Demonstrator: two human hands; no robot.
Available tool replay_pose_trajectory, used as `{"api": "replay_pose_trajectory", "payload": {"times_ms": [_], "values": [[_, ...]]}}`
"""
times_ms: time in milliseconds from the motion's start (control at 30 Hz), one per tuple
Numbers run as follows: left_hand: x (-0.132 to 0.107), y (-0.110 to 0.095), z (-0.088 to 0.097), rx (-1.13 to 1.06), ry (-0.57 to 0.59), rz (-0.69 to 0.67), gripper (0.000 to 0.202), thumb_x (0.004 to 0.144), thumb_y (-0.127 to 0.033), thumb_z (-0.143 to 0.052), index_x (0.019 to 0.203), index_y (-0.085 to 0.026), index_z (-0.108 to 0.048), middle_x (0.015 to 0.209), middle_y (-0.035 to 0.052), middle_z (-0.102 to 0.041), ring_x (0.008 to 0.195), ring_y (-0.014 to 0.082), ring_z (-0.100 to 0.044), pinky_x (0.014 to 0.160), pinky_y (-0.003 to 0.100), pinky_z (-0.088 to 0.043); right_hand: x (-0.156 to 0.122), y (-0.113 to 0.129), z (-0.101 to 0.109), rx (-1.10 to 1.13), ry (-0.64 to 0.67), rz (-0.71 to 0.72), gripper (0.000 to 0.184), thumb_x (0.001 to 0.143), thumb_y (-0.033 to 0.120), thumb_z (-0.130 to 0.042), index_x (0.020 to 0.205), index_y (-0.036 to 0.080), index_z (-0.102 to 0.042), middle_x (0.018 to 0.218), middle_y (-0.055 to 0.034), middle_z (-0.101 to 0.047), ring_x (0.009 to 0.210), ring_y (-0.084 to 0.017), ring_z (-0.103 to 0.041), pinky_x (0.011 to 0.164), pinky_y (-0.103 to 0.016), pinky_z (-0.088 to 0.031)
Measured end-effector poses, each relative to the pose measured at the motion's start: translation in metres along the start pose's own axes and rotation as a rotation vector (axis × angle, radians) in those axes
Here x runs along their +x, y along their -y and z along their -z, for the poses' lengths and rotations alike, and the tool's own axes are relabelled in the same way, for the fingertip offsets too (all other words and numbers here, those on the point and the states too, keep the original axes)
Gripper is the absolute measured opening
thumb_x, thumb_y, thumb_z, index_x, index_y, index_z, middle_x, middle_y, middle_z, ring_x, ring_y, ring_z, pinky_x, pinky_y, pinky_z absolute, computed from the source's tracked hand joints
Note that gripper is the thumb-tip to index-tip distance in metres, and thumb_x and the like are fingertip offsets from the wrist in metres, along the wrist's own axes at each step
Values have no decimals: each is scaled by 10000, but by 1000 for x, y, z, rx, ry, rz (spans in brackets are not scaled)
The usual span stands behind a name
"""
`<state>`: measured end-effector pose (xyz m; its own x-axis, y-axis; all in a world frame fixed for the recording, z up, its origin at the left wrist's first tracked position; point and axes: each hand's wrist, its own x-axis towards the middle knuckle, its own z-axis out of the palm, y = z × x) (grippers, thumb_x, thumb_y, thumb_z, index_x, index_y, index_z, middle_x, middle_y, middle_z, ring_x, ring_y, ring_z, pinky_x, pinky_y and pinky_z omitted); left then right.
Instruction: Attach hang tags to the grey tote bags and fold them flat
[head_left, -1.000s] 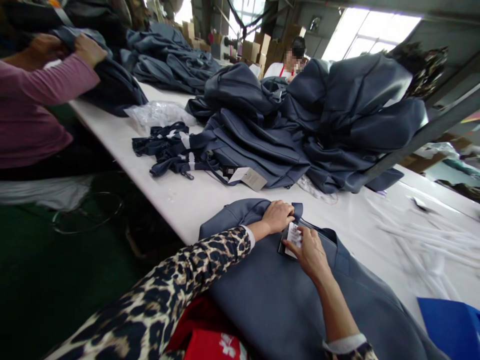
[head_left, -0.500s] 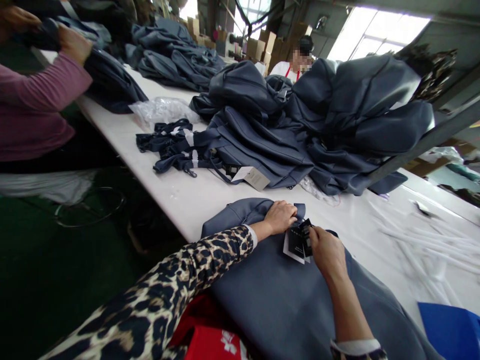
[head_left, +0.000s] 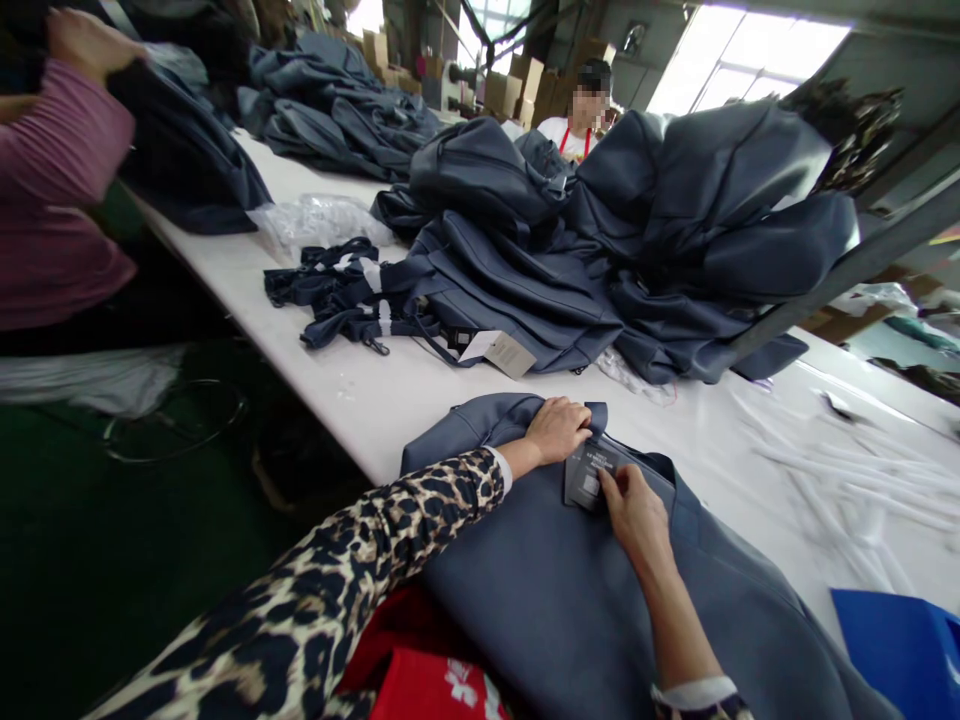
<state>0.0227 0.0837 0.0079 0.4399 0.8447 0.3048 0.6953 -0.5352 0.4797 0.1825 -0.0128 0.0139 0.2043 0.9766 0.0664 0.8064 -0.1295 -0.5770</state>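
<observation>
A large dark blue-grey bag (head_left: 540,570) lies over the table's near edge in front of me. My left hand (head_left: 556,430) is closed on the top edge of the bag, beside a short strap tab (head_left: 596,415). Below that hand, dark hang tags (head_left: 585,478) with pale print lie against the bag's front. Thumb and fingers of my right hand (head_left: 636,508) pinch the tags at their right side. A dark handle (head_left: 660,465) arches behind my right hand.
Several similar bags (head_left: 517,290) are heaped across the table (head_left: 330,400). Bundled straps (head_left: 337,290) and clear plastic (head_left: 319,222) lie to their left. White strips (head_left: 832,470) and a blue object (head_left: 896,645) are at right. A co-worker's pink sleeve (head_left: 67,140) is at far left.
My right hand has moved slightly down and left, and the tags now lie flatter with their print showing. My left hand stays on the bag. The co-worker's arm at left has lifted.
</observation>
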Motion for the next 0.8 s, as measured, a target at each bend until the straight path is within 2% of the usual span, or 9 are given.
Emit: {"api": "replay_pose_trajectory", "payload": {"times_ms": [67,200,300,433,567,600,700,800], "values": [[0,-1,0,-1,0,-4,104,931,-290,-588,881,-201,-609,983,28,-682,1000,209,-565,956,347,-388,1,4,1,-27,-17,12,264,799,504,-532,750,252,-466,717,-16,-543,678,-208,-511,627,-310,-317],[0,-2,1,-14,6,-1,115,946,-283,-549,909,-198,-616,1005,35,-681,1010,208,-569,972,355,-385,4,11,-5,-7,-1,16,228,817,471,-534,772,255,-479,638,15,-497,622,-195,-474,612,-302,-291],[1,-3,0,-32,10,15,155,966,-285,-503,934,-196,-626,1018,35,-684,1019,206,-575,987,357,-381,5,13,-13,68,-1,21,233,809,458,-547,900,243,-541,707,9,-559,644,-190,-511,621,-296,-336],[2,-4,1,-63,8,56,209,969,-352,-501,919,-201,-638,985,33,-692,1007,208,-588,985,352,-387,3,12,-24,214,-31,5,480,786,458,-551,1190,198,-549,780,9,-584,627,-170,-527,609,-295,-403],[6,-2,2,-114,26,119,171,944,-331,-543,911,-205,-655,933,24,-698,951,198,-608,925,327,-418,-6,12,-30,409,-84,-35,764,818,488,-500,1472,141,-313,765,38,-503,563,-137,-467,527,-267,-401],[9,-1,2,-131,36,135,168,943,-323,-543,906,-206,-658,912,18,-697,926,192,-613,898,319,-429,-7,12,-30,464,-79,-39,779,809,488,-512,1474,130,-323,744,45,-472,560,-135,-448,517,-263,-394],[18,4,0,-180,88,186,198,950,-317,-544,859,-183,-657,840,8,-677,837,173,-620,819,313,-463,-11,13,-33,552,0,-29,673,758,472,-574,1319,101,-545,671,55,-408,542,-131,-398,498,-268,-375],[28,10,-4,-211,148,246,255,961,-362,-564,865,-140,-643,829,13,-655,774,156,-624,760,325,-508,-12,13,-37,535,54,-2,627,750,454,-580,1269,102,-603,644,55,-407,531,-133,-386,490,-273,-367]]}}
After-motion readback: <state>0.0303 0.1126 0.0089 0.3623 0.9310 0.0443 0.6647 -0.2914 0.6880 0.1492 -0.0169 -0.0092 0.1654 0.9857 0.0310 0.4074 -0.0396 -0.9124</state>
